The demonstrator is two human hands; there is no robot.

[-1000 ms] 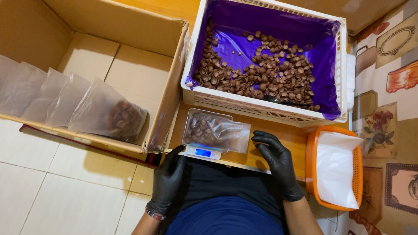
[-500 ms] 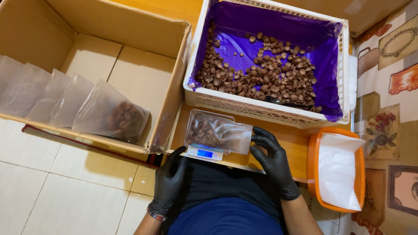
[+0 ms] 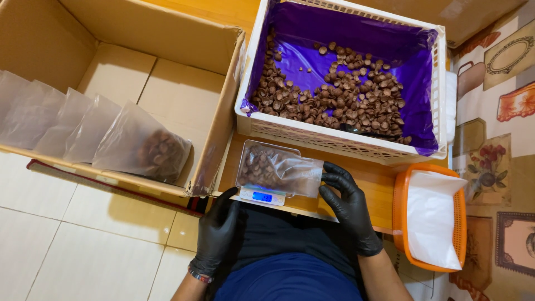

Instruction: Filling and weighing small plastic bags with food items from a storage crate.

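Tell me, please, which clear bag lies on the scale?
The clear bag at the right hand; the others stand in the cardboard box.

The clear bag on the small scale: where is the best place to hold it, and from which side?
Probably the empty end of the clear bag, from the right. The brown pieces lie at its left end, and the flat, empty right end reaches past the scale, where the right hand already touches it.
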